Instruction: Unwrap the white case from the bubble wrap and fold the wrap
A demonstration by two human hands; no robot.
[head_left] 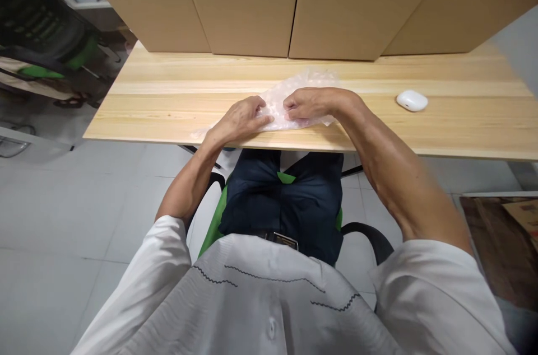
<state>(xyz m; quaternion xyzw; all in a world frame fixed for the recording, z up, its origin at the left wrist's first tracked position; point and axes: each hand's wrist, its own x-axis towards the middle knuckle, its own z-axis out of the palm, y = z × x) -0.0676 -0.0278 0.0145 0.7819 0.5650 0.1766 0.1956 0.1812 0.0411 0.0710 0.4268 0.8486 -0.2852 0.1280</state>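
I press my left hand (239,120) and right hand (306,104) on the bubble wrap (294,92) on the desk (168,92), fingers pinching its middle, seemingly mid-fold; next needs a firm crease.

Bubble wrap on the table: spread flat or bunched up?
Bunched up. The bubble wrap lies crumpled on the wooden table, its sheet gathered under the left hand and right hand.

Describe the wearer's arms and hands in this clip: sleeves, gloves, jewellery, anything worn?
Both hands are bare: no gloves on the left hand or the right hand, and no watch, ring or band shows on wrists or fingers. Both forearms are uncovered. Short sleeves of a pale grey-white shirt end above the elbows; the shirt has thin dark wavy stitched lines and a light button at the front.
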